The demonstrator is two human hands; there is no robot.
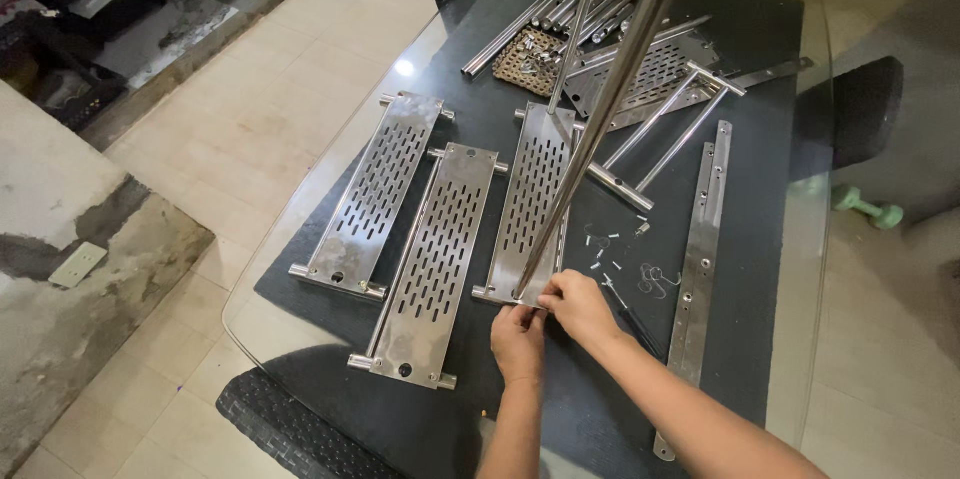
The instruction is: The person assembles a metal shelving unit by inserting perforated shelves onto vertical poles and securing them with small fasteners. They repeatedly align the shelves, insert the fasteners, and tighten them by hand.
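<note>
Both the left hand (518, 337) and right hand (577, 305) pinch closed around the lower end of a long steel tube (600, 119) at the near edge of the slotted shelf panel (531, 201)

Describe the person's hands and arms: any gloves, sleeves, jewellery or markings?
Both are bare. The left hand and right hand wear no gloves, and no rings show. Both forearms are uncovered up to the picture's edge: no sleeves, watch, bracelets or markings in view.
</note>
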